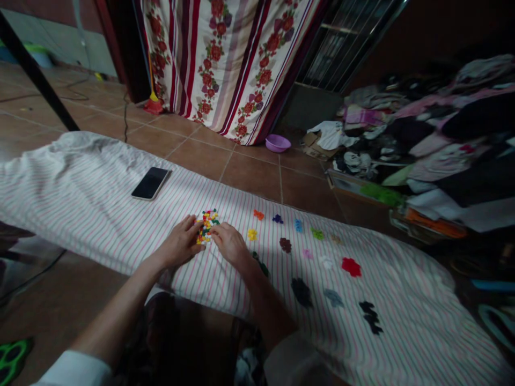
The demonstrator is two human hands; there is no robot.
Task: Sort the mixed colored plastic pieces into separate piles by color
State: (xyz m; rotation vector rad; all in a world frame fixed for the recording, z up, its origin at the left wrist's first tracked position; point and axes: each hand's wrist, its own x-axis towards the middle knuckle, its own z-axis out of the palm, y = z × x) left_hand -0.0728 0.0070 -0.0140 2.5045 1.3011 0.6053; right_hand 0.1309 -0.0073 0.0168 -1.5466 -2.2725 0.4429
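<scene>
A mixed patch of small toy-brick-like pieces (208, 215) in yellow, red, green and white lies between my two hands on a striped cloth. My left hand (180, 244) rests along the patch's left edge. Its index finger and thumb are spread apart there, touching the pieces. From the right, my right hand (231, 244) reaches in with fingertips pinched together at the patch. Whatever is in that pinch is too small to make out. Close to the right hand sit a yellow pile (252, 235) and an orange pile (258, 215); a dark green pile (261, 265) is partly behind the forearm.
Several single-colour piles spread to the right, among them red (351, 267), brown (285, 245) and black (370, 317). A phone (151, 183) lies at left on the striped cloth (96, 182). Beyond are a purple basin (278, 143), a floral curtain (237, 64) and heaped clothes (442, 134).
</scene>
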